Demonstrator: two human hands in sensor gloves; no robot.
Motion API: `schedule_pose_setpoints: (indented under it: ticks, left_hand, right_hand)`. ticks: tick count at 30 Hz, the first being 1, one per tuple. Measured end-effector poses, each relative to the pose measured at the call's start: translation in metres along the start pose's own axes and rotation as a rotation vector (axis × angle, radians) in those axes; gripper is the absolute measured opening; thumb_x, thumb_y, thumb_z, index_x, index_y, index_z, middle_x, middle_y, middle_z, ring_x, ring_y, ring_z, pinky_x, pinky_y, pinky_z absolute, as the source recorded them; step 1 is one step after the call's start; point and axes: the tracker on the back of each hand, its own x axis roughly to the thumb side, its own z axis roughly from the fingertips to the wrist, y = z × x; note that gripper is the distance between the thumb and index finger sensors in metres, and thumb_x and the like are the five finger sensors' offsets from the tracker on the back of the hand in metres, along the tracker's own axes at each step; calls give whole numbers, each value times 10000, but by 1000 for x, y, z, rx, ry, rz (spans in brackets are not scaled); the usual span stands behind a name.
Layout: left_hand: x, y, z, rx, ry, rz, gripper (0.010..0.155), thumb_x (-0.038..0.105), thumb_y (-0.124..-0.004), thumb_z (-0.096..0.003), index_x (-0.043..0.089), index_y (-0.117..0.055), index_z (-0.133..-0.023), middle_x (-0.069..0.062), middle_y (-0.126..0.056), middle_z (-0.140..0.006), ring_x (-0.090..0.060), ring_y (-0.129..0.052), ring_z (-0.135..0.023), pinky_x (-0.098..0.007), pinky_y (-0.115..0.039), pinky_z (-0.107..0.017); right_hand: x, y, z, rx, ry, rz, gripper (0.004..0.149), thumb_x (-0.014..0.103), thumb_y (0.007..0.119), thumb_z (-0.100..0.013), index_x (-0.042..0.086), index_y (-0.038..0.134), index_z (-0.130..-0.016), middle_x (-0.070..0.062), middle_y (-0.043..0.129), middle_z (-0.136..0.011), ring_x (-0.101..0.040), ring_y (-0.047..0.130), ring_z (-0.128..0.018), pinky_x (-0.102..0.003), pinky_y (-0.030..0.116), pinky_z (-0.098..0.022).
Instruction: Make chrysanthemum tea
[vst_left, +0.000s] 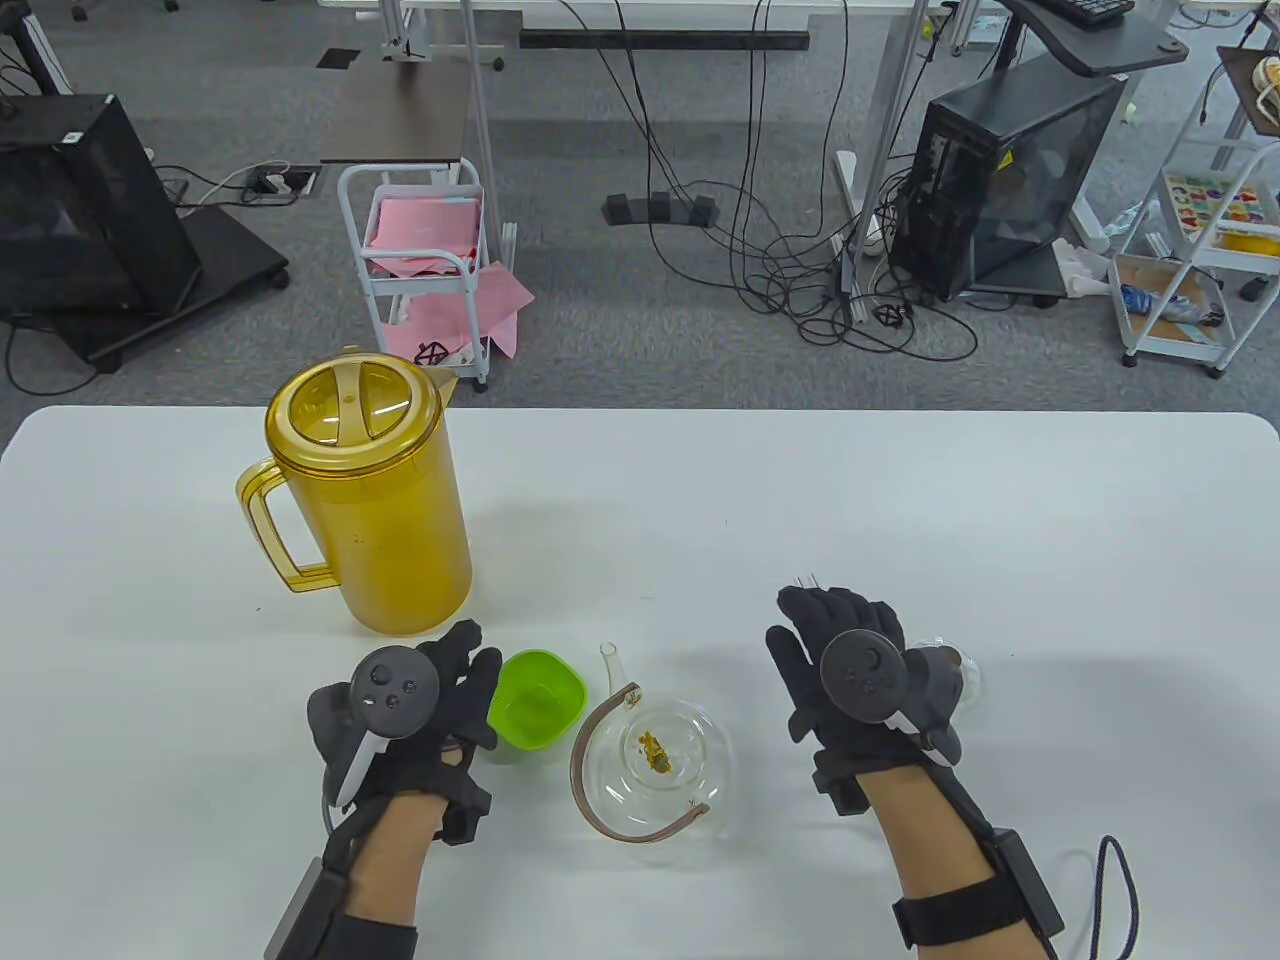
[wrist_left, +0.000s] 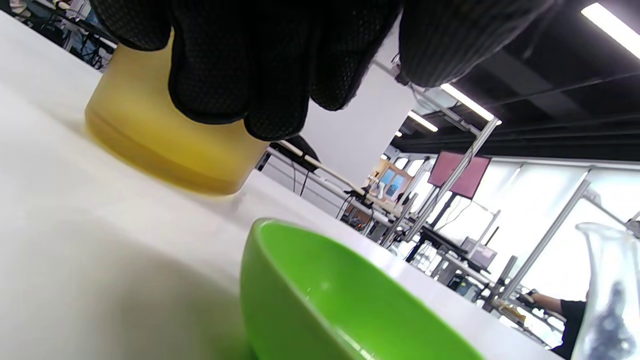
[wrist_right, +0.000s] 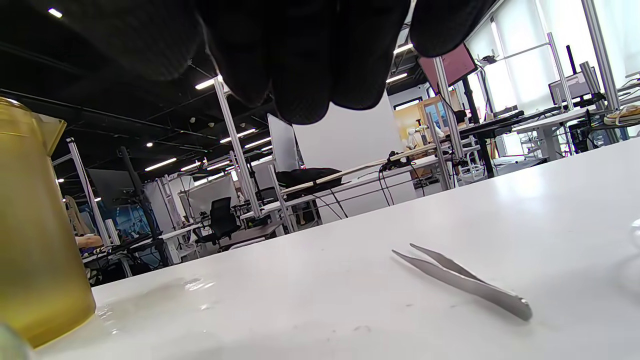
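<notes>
A glass teapot (vst_left: 655, 762) with a brown handle stands at the front of the table, with a few yellow chrysanthemum bits (vst_left: 655, 752) at its bottom. Just left of it sits a green bowl (vst_left: 537, 697), large in the left wrist view (wrist_left: 325, 300). My left hand (vst_left: 450, 685) rests beside the bowl with loosely curled fingers (wrist_left: 265, 65) and holds nothing. A lidded yellow pitcher (vst_left: 372, 500) stands behind it. My right hand (vst_left: 838, 630) hovers with straight fingers (wrist_right: 320, 55) over metal tweezers (wrist_right: 465, 282) that lie on the table; only their tips (vst_left: 808, 579) show from above.
A clear glass lid (vst_left: 962, 672) lies just right of my right hand, partly hidden by it. The teapot's spout (wrist_left: 605, 295) rises at the right edge of the left wrist view. A small wet patch (wrist_right: 195, 286) lies near the pitcher's base (wrist_right: 35, 250).
</notes>
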Motion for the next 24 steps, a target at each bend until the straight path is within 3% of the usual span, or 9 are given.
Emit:
schedule_pose_setpoints:
  ticks: [3, 9, 16, 19, 24]
  left_hand:
    - [6, 4, 2, 39, -92, 49, 579, 548, -761, -563, 216, -764, -1037, -135, -902, -993, -428, -826, -868, -685, -506, -727]
    - [12, 18, 9, 141, -137, 48, 604, 560, -750, -562, 223, -720, -1062, -133, -829, -1071, -440, -768, -942, -676, -485, -743]
    - [18, 51, 16, 357, -273, 49, 711, 579, -760, -552, 278, -507, -1144, -128, -461, -1253, -448, -459, -1111, -653, -361, -775]
    - [14, 69, 13, 434, -259, 69, 771, 595, -756, -552, 297, -392, -1163, -119, -290, -1274, -443, -302, -1136, -648, -305, -777]
    - [-3, 88, -7, 504, -118, 109, 864, 624, -746, -549, 298, -229, -1160, -128, -68, -1242, -443, -119, -1113, -645, -227, -759]
  right_hand:
    - [0, 0, 0, 2, 2, -1, 556, 538, 677, -574, 258, 698, -1055, -37, 738, -1053, -376, 739, -1024, -664, 514, -729]
    - [0, 0, 1, 4, 1, 4, 554, 539, 677, -575, 259, 702, -1053, -36, 741, -1051, -374, 741, -1023, -663, 515, -729]
    - [5, 6, -3, 27, -8, 16, 555, 541, 674, -576, 260, 699, -1055, -33, 737, -1054, -375, 737, -1026, -663, 512, -731]
    - [7, 6, -4, 32, -13, 18, 555, 542, 672, -578, 263, 695, -1058, -35, 733, -1058, -375, 733, -1030, -663, 509, -734]
    - [8, 9, -7, 54, -9, 8, 558, 543, 669, -581, 260, 690, -1062, -34, 728, -1062, -376, 726, -1034, -664, 503, -737]
